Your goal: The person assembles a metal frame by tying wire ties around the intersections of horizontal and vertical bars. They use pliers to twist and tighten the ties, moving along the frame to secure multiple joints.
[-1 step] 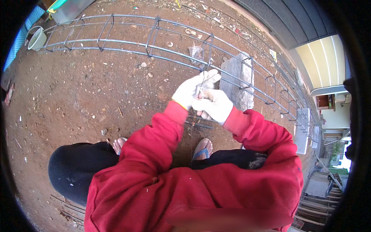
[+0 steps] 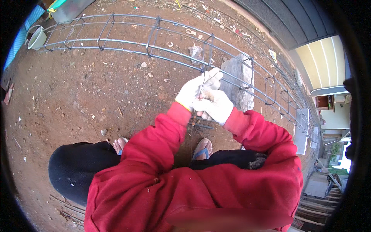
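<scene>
A long rebar cage (image 2: 154, 45) of grey rods and square stirrups runs across in front of me. Both my hands wear white gloves and meet just on its near side. A thin wire (image 2: 203, 82) runs down from the near rod, over my left glove. My left hand (image 2: 194, 89) has its fingers bent around this wire, fingertips close to the rod. My right hand (image 2: 216, 106) is closed at the wire's lower part, thumb against fingers; its grip is partly hidden. Short dark rods (image 2: 201, 124) show below my hands.
A grey concrete block (image 2: 235, 81) stands under the cage. A crumpled clear plastic cup (image 2: 196, 54) lies beside it. At the far left are a pale bucket (image 2: 37, 38) and a clear bin (image 2: 71, 9). Another pale block (image 2: 302, 129) sits at the right. My sandalled feet (image 2: 202, 149) are close below.
My left hand and forearm have shifted slightly to the right and away from me. My right hand stays almost where it was, and the cage looks unmoved.
</scene>
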Demonstrator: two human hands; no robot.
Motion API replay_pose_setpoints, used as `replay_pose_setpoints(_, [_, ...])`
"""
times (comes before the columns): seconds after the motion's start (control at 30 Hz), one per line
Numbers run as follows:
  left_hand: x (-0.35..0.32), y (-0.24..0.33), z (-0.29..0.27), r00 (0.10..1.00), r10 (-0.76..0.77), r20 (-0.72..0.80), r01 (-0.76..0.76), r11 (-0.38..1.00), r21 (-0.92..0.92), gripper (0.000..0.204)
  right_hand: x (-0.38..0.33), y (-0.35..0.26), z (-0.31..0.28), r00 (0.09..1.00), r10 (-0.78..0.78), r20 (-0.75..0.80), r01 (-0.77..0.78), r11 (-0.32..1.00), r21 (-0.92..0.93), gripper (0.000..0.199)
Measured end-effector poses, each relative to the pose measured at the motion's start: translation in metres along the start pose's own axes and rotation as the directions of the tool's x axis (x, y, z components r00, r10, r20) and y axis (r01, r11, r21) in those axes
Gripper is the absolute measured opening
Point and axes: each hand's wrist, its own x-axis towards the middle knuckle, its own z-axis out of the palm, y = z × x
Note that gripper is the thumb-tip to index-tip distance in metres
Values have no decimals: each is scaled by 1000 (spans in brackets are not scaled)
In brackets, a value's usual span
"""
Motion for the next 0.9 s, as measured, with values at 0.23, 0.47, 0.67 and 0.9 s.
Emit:
replay_pose_setpoints(0.23, [22, -32, 0, 948, 181, 263, -1, 824, -566, 37, -1, 6, -3, 991, -129, -41, 125, 988, -89, 19])
replay_pose_setpoints(0.47, [43, -28, -25, 974, 181, 134, -132, 941, -312, 19, -21, -20, -17, 922, -388, 11, 309, 716, -626, 21])
replay_pose_setpoints(0.67, [29, -8, -20, 983, 49, -179, -70, 991, -113, 16, -26, -69, -77, 903, -350, -248, 212, 867, -452, 22])
replay_pose_setpoints(0.9, [17, 15, -8, 961, 75, -267, -21, 980, 200, 17, 26, -27, -152, 789, -582, -196, 42, 369, -929, 28])
